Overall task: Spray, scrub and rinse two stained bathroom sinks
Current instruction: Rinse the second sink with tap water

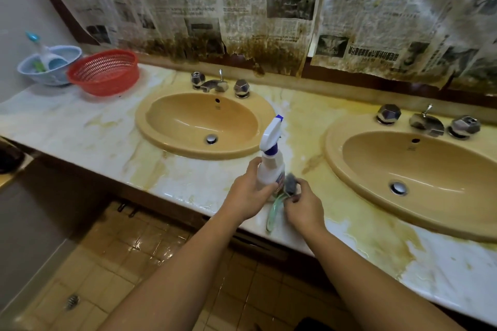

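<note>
Between two sinks (204,126), one spray bottle (270,164)

Both sinks, the left sink (204,123) and the right sink (419,177), look like glossy tan ceramic with shiny chrome taps (215,84). The tabletop (80,126) is smooth, wet-looking stained marble. The red basket (103,72) is perforated plastic; the spray bottle (270,164) is smooth white plastic; newspaper (242,8) is matt, blotched paper.
</note>
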Demonstrator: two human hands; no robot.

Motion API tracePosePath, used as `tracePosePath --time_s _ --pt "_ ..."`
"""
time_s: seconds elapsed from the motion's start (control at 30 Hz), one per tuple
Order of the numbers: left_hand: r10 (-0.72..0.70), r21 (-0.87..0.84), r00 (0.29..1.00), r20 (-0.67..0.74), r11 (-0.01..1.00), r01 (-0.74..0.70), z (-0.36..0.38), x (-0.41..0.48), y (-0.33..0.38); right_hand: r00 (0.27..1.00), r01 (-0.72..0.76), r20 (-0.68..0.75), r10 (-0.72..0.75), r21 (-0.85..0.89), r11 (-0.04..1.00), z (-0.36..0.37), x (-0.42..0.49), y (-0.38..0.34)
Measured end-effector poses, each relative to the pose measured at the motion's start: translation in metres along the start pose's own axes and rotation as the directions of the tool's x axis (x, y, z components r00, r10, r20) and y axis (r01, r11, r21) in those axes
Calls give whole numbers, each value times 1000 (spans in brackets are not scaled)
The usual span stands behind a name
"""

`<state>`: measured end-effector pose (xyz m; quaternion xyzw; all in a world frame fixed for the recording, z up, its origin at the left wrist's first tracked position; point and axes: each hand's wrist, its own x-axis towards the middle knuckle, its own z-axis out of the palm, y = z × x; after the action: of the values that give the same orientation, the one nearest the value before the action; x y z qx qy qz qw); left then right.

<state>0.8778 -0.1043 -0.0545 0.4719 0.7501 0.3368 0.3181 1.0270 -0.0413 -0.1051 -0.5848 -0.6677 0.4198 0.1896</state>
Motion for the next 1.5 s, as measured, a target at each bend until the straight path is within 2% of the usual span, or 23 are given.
tracePosePath --time_s 0.1,0.23,0.4,0.53,0.7,0.87,1.07,1.23,1.5 --pt "-12 -37 1000 13 999 12 -2 -2 -3 1000 -21 22 19 96 995 -1 5 3" --pt "-31 -67 999 20 997 33 -3 -5 -3 1000 -13 -17 16 204 979 -5 13 5" --pt "-67 -117 998 -15 991 65 -6 -10 0 999 26 -44 -15 276 961 -1 21 8" --pt "-107 -171 988 -108 981 87 -16 -13 2 998 54 -14 -53 363 930 2 29 -3" --pt "-133 -218 962 -237 973 80 -48 -20 -7 984 91 99 -151 450 888 18 28 -45" --pt "-161 -239 915 -369 968 74 -99 -17 -31 950 97 202 -239 536 839 56 26 -105" --pt "-159 -204 862 -482 977 66 -189 -8 -82 916 129 244 -319 572 810 141 32 -180" --pt "-134 -135 867 -480 988 78 -276 9 -135 920 139 219 -324 591 795 217 33 -249" --pt "-44 -77 879 -476 997 8 -395 65 -200 945 152 139 -296 615 774 319 61 -343"
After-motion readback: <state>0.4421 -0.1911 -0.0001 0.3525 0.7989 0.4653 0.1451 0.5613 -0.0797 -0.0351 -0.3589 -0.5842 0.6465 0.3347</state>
